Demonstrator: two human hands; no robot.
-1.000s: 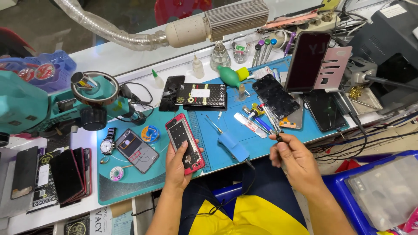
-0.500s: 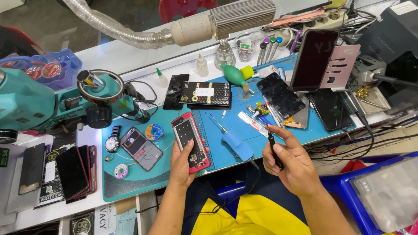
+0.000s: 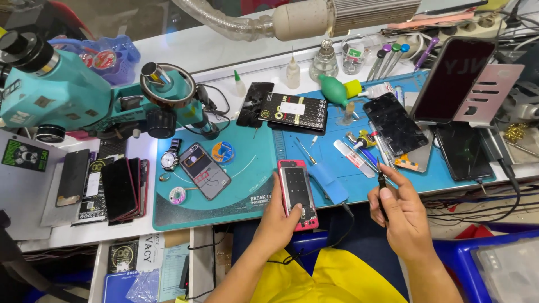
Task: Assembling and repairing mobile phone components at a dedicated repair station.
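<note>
The opened phone, a slim rectangle in a red frame with its dark inner face up and rows of small pale dots across it, lies at the front edge of the blue work mat, its lower end reaching past the mat's edge. The left hand steadies it, fingers pressed along its left side and the thumb laid over its lower corner. Just to the right, apart from the phone, the right hand pinches a thin black tool between thumb and fingertips, tip pointing up, above the mat's front edge. A blue-handled screwdriver lies touching the phone's right side. Farther back rest a cracked black screen panel, glossy and flat, a white strip-shaped tool, and a black rectangular box. On the teal rubber mat to the left lie another opened phone with a grey back, a wristwatch and a small round tape roll. A teal metal microscope stands at the bench's left, beside a stack of dark glossy phones.
</note>
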